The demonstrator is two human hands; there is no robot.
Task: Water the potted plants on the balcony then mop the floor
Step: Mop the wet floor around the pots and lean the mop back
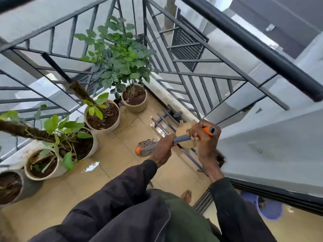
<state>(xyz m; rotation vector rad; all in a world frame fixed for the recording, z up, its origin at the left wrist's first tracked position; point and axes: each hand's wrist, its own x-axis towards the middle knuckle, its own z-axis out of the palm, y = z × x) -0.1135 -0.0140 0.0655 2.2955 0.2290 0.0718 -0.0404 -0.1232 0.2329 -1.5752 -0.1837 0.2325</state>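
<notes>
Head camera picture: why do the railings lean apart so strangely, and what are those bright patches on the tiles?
In the head view, the wide-angle lens splays the railing outward and tilts its bars; the bright patches are daylight reflecting off wet floor tiles; the light is soft, with no hard shadows; the near plant stem at left looks slightly blurred.

This was the balcony of a home, high up in a building. A dark metal railing closed it in from 9 to 2 o'clock, with grey building walls showing beyond the bars. Potted plants lined the rail from 8 to 12 o'clock on a wet beige tiled floor. A sliding-door track lay at 5 o'clock.
</notes>
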